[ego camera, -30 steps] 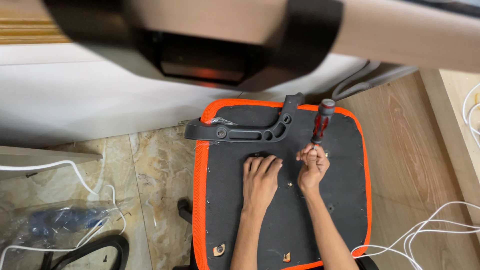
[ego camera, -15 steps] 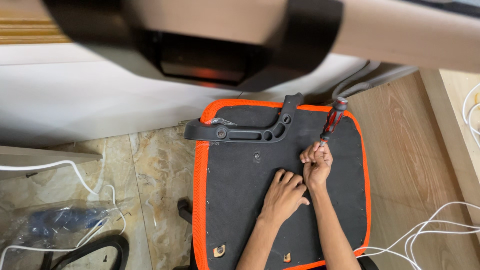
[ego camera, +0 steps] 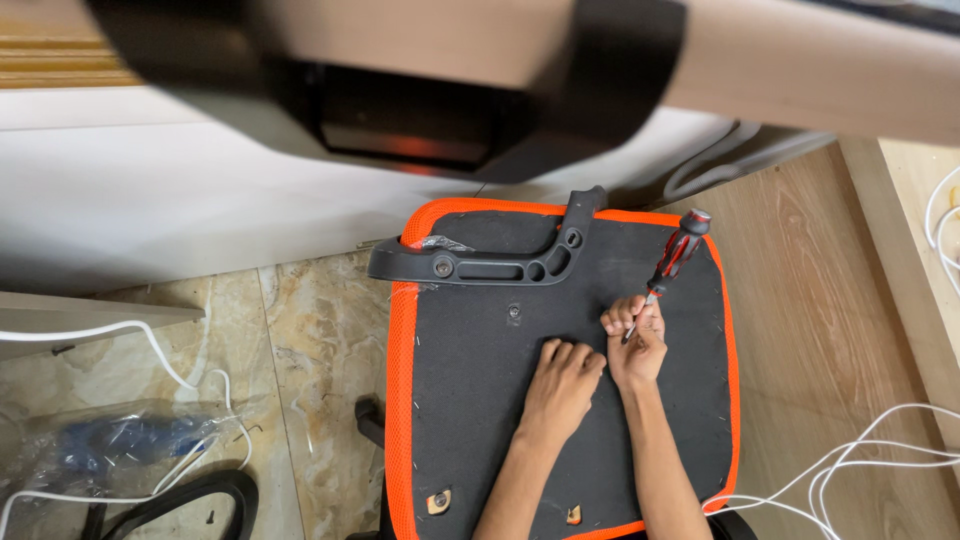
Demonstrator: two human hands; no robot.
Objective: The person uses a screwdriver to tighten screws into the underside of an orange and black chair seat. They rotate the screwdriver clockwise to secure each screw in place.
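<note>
An upturned chair seat (ego camera: 470, 390) with a black underside and orange mesh rim lies below me. A black plastic armrest bracket (ego camera: 490, 262) sits across its far edge. My right hand (ego camera: 634, 338) grips the shaft of a red and black screwdriver (ego camera: 674, 258), whose handle leans up and to the right and whose tip points down at the seat. My left hand (ego camera: 562, 382) rests flat on the black underside, right beside the right hand. A small screw hole (ego camera: 513, 312) shows left of the hands.
White cables (ego camera: 850, 465) lie on the wooden floor at the right. Marble tiles (ego camera: 310, 350) lie to the left, with a white cable (ego camera: 130, 335) and a plastic bag (ego camera: 120, 440). A black chair base (ego camera: 190, 500) sits at bottom left. A blurred dark object (ego camera: 400, 90) fills the top.
My left hand slid right across the seat, from the middle to beside my right hand. The screwdriver handle tilted further right and the right hand dropped slightly.
</note>
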